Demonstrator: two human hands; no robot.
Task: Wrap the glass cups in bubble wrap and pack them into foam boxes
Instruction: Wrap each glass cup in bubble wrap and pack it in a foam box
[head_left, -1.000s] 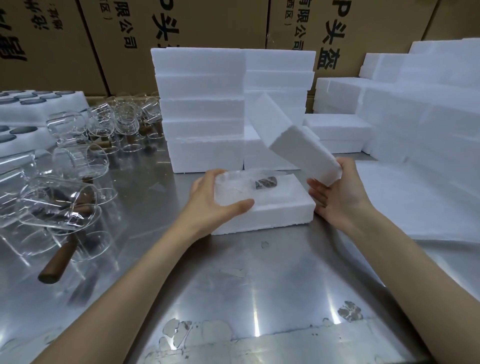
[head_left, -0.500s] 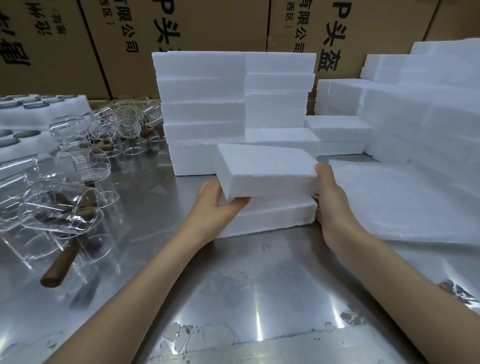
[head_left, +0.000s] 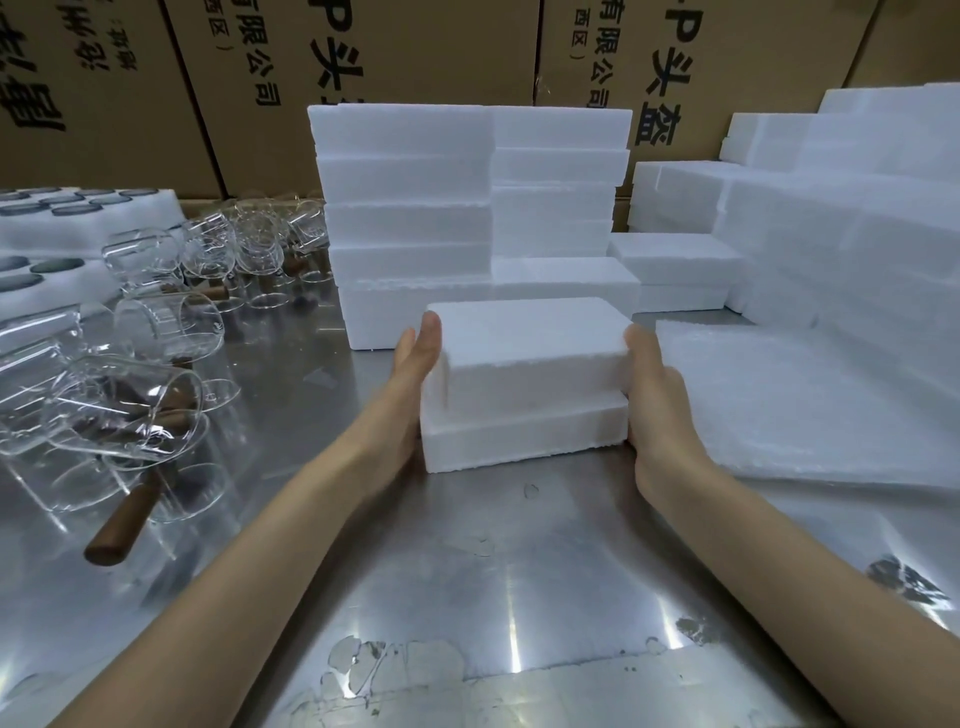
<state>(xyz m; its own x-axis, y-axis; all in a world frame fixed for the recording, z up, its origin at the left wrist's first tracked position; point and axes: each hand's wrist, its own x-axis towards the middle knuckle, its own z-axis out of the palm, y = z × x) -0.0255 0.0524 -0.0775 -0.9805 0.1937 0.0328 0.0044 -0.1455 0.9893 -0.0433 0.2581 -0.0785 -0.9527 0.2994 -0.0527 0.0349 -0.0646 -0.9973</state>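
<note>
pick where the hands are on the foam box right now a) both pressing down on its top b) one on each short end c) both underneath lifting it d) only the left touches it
b: the left hand lies flat against the left end of the foam box and the right hand against its right end, lid between them.

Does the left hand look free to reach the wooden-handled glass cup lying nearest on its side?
Probably yes, once it lets go: the left hand now presses the foam box, but only bare metal table lies between it and the glass cup.
</note>
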